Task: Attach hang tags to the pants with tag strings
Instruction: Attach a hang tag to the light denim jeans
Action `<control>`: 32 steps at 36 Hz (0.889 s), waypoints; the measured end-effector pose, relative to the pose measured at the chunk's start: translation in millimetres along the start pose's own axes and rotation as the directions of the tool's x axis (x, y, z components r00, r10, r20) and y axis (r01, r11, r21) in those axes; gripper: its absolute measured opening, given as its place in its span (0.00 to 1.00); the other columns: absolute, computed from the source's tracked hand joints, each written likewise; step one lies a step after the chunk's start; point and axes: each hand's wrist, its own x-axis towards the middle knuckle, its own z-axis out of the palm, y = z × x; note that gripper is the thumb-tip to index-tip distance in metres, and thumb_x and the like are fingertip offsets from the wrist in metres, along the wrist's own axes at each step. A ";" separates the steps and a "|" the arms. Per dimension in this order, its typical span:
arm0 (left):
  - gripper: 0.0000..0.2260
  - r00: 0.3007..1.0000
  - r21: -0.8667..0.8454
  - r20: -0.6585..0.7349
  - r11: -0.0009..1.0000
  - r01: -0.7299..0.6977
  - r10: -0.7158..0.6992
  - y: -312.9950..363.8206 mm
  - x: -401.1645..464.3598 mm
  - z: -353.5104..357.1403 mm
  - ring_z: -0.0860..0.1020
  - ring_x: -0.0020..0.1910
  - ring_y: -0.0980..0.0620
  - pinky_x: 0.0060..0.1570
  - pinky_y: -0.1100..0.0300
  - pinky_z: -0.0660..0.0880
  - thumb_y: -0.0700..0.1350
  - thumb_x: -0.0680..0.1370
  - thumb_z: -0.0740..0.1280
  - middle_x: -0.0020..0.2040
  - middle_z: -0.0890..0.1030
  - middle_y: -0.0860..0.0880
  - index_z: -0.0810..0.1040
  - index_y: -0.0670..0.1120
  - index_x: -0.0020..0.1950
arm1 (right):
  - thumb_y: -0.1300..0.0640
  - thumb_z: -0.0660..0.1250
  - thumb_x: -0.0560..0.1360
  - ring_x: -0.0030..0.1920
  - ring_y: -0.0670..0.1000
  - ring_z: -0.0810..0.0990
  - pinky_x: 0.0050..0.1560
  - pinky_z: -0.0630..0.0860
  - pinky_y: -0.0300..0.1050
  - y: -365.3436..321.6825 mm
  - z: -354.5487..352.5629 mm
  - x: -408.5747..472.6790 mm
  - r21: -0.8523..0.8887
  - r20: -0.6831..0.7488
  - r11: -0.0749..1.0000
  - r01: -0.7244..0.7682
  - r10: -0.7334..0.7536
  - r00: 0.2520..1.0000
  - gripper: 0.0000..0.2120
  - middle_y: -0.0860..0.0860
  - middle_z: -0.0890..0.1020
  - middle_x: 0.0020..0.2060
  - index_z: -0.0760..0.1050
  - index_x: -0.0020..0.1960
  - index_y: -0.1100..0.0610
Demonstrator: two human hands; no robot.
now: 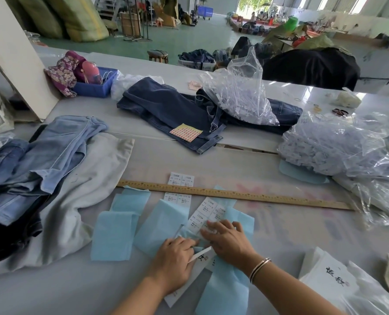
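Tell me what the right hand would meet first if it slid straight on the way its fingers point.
The right hand points up-left across the table. It would likely first meet the white size labels at its fingertips, then the wooden ruler beyond.

- White hang tag [199, 263] with black characters, lying flat near the table's front edge, partly hidden under both hands.
- Stack of like hang tags [329, 276] at the front right, upright characters on top.
- Dark blue pants [177, 110] spread across the table's middle, crumpled.
- Light blue pants [52, 155] heaped at the left.
- Tag strings [241, 96], white, bunched inside clear bags at the right.
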 end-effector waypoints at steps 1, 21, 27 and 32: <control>0.06 1.000 -0.002 0.003 1.000 0.000 0.000 -0.4 -0.3 0.6 0.80 0.44 0.58 0.42 0.67 0.75 0.53 0.68 0.72 0.49 0.82 0.60 0.83 0.52 0.39 | 0.45 0.51 0.80 0.68 0.53 0.63 0.63 0.57 0.50 -1.1 2.1 -1.5 0.009 -0.013 1.000 0.001 -0.001 1.000 0.20 0.46 0.65 0.73 0.63 0.71 0.39; 0.08 0.999 -0.038 0.040 0.999 0.009 -0.008 -0.2 -1.6 -3.6 0.80 0.46 0.62 0.40 0.70 0.72 0.58 0.67 0.73 0.53 0.81 0.64 0.84 0.55 0.39 | 0.50 0.70 0.70 0.45 0.46 0.75 0.56 0.70 0.48 -23.4 -26.7 13.1 0.548 0.196 0.693 -0.468 0.438 0.877 0.06 0.42 0.79 0.36 0.80 0.36 0.50; 0.08 0.998 -0.060 0.056 0.998 0.010 -0.007 1.2 -3.5 -3.4 0.80 0.48 0.63 0.43 0.71 0.74 0.54 0.62 0.76 0.55 0.81 0.63 0.84 0.55 0.39 | 0.52 0.69 0.71 0.52 0.52 0.78 0.62 0.71 0.53 -28.4 -40.8 19.1 0.625 0.369 0.508 -0.593 0.478 0.797 0.07 0.51 0.83 0.45 0.81 0.40 0.56; 0.08 1.000 -0.063 0.010 0.998 -0.017 0.018 1.5 -5.4 -3.7 0.81 0.47 0.59 0.46 0.63 0.67 0.51 0.61 0.76 0.55 0.82 0.60 0.83 0.52 0.37 | 0.56 0.70 0.69 0.53 0.53 0.78 0.62 0.72 0.54 -33.3 -42.0 19.5 0.680 0.388 0.388 -0.623 0.530 0.754 0.04 0.50 0.83 0.46 0.81 0.41 0.56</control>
